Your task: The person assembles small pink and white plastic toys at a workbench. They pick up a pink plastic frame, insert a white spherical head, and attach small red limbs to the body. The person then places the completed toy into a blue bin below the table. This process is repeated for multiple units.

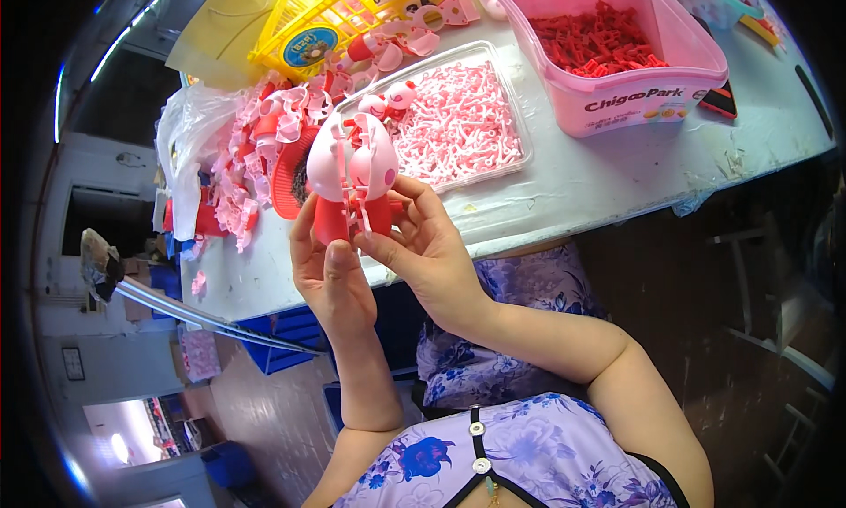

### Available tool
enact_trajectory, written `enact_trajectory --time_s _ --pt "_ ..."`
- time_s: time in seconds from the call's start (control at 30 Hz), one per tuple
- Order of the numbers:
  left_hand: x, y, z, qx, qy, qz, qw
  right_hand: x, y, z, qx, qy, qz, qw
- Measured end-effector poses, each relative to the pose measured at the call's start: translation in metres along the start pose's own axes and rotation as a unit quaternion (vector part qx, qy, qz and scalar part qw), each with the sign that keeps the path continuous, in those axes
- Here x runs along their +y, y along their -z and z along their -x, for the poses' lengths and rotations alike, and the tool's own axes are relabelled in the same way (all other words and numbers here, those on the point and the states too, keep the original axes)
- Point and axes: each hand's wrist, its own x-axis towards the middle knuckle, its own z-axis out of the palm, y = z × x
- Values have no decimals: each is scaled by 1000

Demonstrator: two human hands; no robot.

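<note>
Both my hands hold a plastic toy figure (328, 169) above the table's front edge. It has a pink and white head and a red body. A gap runs down its middle between two shell halves, with small parts showing inside. My left hand (333, 274) is closed around the left half, its thumb low on the red body. My right hand (432, 257) grips the right half, with its thumb and fingers near the seam. Whether the right fingertips also pinch a small part is hidden. Just behind the figure, a red round basket (286, 177) is partly covered.
A clear tray (520, 151) of small pink pieces lies behind my right hand. Farther right stands a pink tub (608, 111) with red parts. Pink and red shell pieces (242, 200) heap at the left, below a yellow basket (352, 14). A white plastic bag (181, 155) lies beside them.
</note>
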Motion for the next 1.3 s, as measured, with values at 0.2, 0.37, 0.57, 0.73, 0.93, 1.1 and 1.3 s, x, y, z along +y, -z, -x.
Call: enact_trajectory --time_s 0.2,0.37,0.57,0.73,0.93,1.1,1.3 --pt "-1 3 2 13 -1 -23 1000 3 -1 2 0 4 7 1000" --pt "6 -5 2 -15 -8 -64 998 -4 -1 1 33 -30 4 999" --pt "14 -7 3 -26 -60 -122 990 -8 1 2 4 -63 -35 997" --pt "16 -20 11 -1 -84 -114 990 -11 0 4 -17 -45 -51 998" --pt "21 -14 9 -30 -97 -161 982 -15 5 5 -25 -62 -38 997" --pt "23 -9 10 -32 -105 -206 972 -15 7 5 -35 -76 -33 996" --pt "22 -15 7 -40 -139 -288 947 -14 15 1 -28 -57 -32 997"
